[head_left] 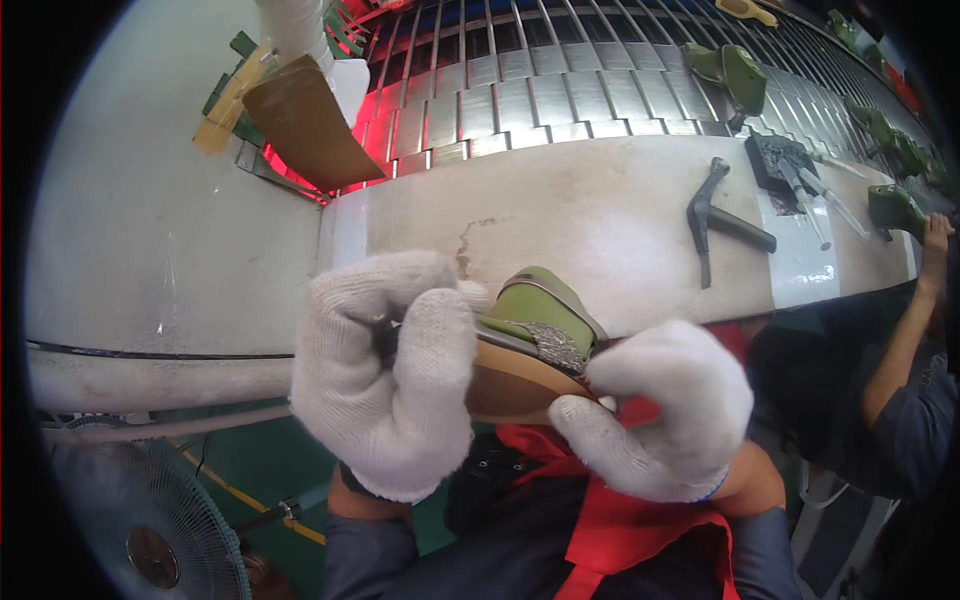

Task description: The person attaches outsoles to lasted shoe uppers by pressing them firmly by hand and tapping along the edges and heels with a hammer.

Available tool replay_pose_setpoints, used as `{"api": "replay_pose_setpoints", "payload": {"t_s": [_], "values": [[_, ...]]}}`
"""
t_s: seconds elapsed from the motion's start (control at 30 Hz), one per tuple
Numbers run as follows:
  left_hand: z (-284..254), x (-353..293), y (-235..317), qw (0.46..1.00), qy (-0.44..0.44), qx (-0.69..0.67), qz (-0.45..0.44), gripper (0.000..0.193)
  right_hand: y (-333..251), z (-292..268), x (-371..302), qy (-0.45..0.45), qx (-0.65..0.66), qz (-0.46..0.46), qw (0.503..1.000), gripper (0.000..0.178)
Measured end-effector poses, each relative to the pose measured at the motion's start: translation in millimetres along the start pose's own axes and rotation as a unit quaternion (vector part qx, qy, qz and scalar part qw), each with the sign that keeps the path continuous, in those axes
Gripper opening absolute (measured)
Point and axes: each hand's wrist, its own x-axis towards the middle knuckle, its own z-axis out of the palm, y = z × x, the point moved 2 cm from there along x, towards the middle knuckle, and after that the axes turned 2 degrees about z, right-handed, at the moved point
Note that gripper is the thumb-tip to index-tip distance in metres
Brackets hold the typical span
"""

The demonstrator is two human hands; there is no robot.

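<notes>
Between my two hands, close to my red apron [650, 530], is a green shoe last [540, 300]. A tan sole [515, 385] faces me, and a glittery silver strap [557, 345] lies across the last beside it. My left hand [385, 375], in a white knit glove, is closed on the left end of the last. At the right end, my gloved right hand [665, 410] pinches the sole's edge between thumb and fingers. A small whitish bit shows at that thumb tip. The gloves hide both ends of the last.
Beyond the pale bench [590, 220] runs a conveyor of metal slats [490, 105]. A hammer [705, 220] and a black tray [775, 160] with syringes lie at right. A co-worker's hand [937, 238] grips another green last [893, 210]. Brown board [305, 125] stands at left; a fan [150, 530] below.
</notes>
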Motion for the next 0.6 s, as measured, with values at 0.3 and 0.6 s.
{"api": "replay_pose_setpoints", "payload": {"t_s": [0.3, 0.6], "values": [[49, 7, -113, 0.872, -0.117, -0.417, -0.229, 0.052, 17, -62, 28, 0.065, 0.118, 0.217, 0.967, 0.05], [51, 8, -192, 0.902, -0.02, -0.382, -0.201, 0.042, 96, 39, -97, 0.122, 0.347, 0.358, 0.858, 0.041]]}}
